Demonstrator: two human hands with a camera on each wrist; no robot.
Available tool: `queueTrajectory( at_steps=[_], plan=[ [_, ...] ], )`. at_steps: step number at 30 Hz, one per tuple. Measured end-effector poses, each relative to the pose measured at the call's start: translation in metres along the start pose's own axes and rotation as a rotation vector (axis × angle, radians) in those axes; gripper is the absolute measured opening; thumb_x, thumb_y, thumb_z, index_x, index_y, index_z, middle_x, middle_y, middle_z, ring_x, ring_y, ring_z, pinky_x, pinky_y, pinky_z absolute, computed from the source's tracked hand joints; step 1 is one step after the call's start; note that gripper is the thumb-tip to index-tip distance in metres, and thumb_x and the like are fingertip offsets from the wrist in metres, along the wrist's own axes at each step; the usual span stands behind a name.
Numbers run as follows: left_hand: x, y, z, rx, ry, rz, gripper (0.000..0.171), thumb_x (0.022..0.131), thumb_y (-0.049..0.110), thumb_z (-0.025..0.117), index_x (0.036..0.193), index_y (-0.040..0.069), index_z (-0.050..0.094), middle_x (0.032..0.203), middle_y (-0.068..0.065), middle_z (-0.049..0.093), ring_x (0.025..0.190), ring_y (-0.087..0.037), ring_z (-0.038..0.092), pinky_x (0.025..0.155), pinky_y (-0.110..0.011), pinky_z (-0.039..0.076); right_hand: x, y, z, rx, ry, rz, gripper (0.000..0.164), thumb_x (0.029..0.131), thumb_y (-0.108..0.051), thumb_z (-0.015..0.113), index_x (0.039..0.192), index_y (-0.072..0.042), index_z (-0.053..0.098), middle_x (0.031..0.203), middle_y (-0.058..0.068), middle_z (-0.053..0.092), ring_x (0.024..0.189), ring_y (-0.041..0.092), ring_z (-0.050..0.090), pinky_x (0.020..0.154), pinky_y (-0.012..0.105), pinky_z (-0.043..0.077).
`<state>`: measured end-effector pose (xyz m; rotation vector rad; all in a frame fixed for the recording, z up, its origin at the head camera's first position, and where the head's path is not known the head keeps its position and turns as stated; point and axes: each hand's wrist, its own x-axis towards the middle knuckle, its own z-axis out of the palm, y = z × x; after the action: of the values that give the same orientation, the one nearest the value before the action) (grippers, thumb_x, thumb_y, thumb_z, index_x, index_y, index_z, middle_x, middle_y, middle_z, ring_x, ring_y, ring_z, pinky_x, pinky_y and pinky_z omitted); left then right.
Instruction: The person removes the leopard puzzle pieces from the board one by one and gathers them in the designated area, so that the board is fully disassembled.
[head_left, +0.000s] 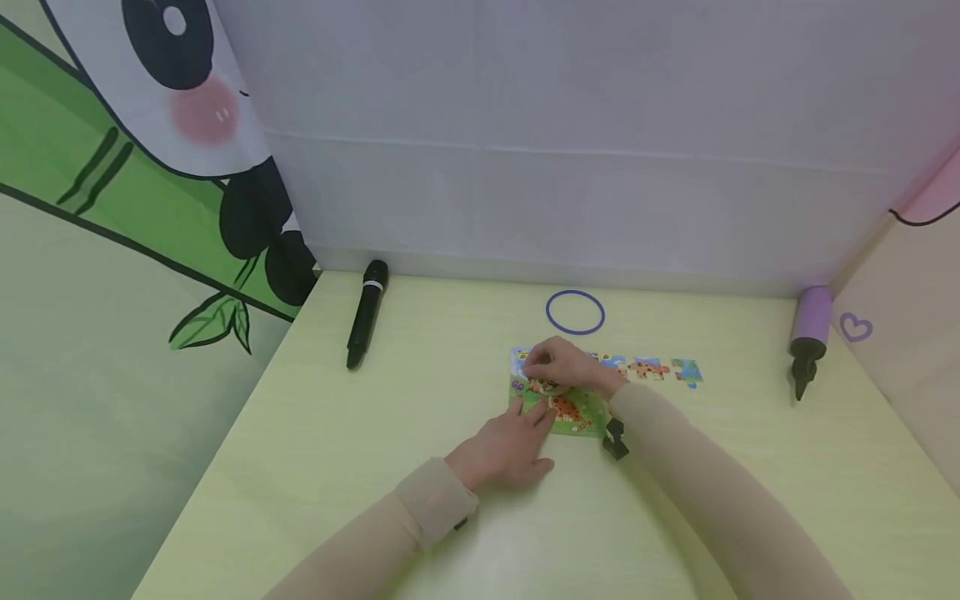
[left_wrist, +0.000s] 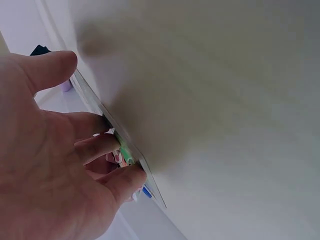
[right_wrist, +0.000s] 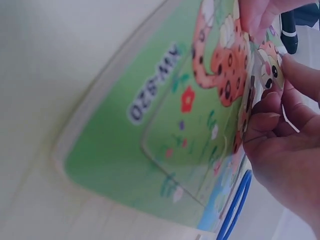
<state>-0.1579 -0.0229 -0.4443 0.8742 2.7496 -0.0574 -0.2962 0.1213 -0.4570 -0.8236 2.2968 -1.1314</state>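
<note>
A jigsaw puzzle board [head_left: 581,425] with a spotted orange animal on green grass lies flat on the table. My right hand [head_left: 566,363] is over its upper left part. In the right wrist view, this hand [right_wrist: 287,122] pinches a puzzle piece [right_wrist: 270,70] printed with the animal's face, tilted above the board. My left hand [head_left: 510,446] lies at the board's lower left, its outstretched fingertips on the board. From the left wrist, the fingers of the left hand [left_wrist: 75,150] show along the board's thin edge. The right hand covers much of the board's top.
Loose puzzle pieces [head_left: 686,372] lie in a row right of the board. Behind it is a blue ring [head_left: 575,333]. A black microphone [head_left: 367,317] lies at the back left, and a purple bottle with a dark nozzle [head_left: 812,321] at the back right. A white wall closes the table's back.
</note>
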Motion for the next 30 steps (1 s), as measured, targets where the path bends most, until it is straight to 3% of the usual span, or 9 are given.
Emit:
queueTrajectory(
  at_steps=[5,11,17,23,30],
  plan=[
    [-0.001,0.002,0.001,0.007,0.002,-0.003,0.073,0.095,0.049,0.048,0.151,0.006,0.027,0.155,-0.009,0.022,0.137,-0.039,0.023,0.094,-0.038,0.046,-0.002,-0.001,-0.001,0.018,-0.016,0.010,0.013,0.095,-0.011,0.059,0.093,-0.002,0.068,0.082,0.005,0.063,0.070,0.017,0.053,0.065,0.030,0.049],
    [0.001,0.002,0.003,0.004,0.004,-0.005,0.074,0.095,0.049,0.048,0.151,0.006,0.026,0.155,-0.009,0.021,0.137,-0.040,0.023,0.097,-0.038,0.043,-0.006,-0.003,-0.005,0.039,-0.005,0.024,0.016,0.096,-0.013,0.057,0.097,-0.001,0.067,0.090,0.006,0.063,0.080,0.019,0.054,0.072,0.032,0.048],
    [0.000,0.004,0.001,0.006,-0.009,-0.007,0.074,0.095,0.050,0.048,0.151,0.007,0.024,0.156,-0.009,0.020,0.137,-0.039,0.022,0.098,-0.038,0.043,-0.013,-0.007,-0.018,-0.039,0.018,0.048,0.020,0.098,-0.018,0.055,0.102,-0.004,0.068,0.096,0.004,0.064,0.081,0.019,0.055,0.071,0.034,0.048],
    [-0.001,0.003,0.002,-0.010,-0.009,-0.017,0.075,0.095,0.051,0.048,0.152,0.008,0.024,0.156,-0.009,0.020,0.137,-0.040,0.021,0.101,-0.038,0.039,-0.024,-0.010,-0.039,-0.107,0.010,0.019,0.020,0.098,-0.015,0.055,0.101,0.000,0.068,0.093,0.005,0.065,0.079,0.018,0.055,0.074,0.034,0.048],
    [0.000,0.004,0.002,-0.033,-0.009,-0.021,0.075,0.095,0.050,0.049,0.152,0.007,0.023,0.156,-0.009,0.019,0.137,-0.041,0.021,0.102,-0.041,0.038,-0.041,-0.008,-0.060,-0.135,-0.013,0.041,0.020,0.098,-0.012,0.054,0.100,0.001,0.068,0.080,0.011,0.063,0.053,0.016,0.046,0.056,0.037,0.048]
  ],
)
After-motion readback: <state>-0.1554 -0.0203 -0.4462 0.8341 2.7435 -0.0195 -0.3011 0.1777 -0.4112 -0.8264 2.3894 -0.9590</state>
